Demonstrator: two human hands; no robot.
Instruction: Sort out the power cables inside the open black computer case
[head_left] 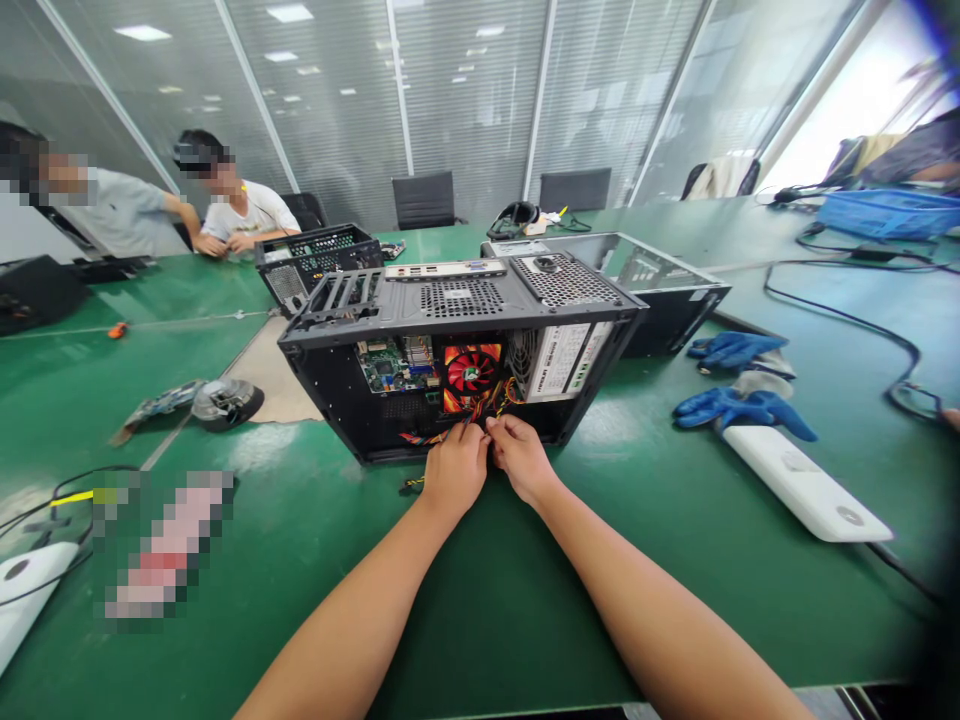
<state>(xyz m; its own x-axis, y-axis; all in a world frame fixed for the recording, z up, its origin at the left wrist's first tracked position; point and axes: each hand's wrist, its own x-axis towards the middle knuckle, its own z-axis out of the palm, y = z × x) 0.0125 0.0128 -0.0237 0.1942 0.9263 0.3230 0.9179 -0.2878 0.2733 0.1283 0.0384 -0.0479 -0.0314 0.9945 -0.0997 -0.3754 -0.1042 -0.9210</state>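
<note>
A black computer case (315, 360) lies in front of me with its open side facing me. Inside show a green motherboard (386, 368), a red and orange cooling fan (471, 371) and a labelled power supply (568, 362). Both hands meet at the lower edge of the opening, by a bundle of coloured cables (491, 403). My left hand (456, 465) is closed, its fingertips at the cables. Beside it my right hand (519, 455) pinches with thumb and forefinger, apparently on a cable. The fingers hide the exact grip. A loose cable end (411, 486) sticks out on the left.
Behind the case stands a metal case shell (675, 300); another open case (322, 260) is near two people at far left. Blue gloves (742, 405) and a white power bank-like box (810, 485) lie right. A cap-like grey item (225, 402) lies left. Black cables run along the right.
</note>
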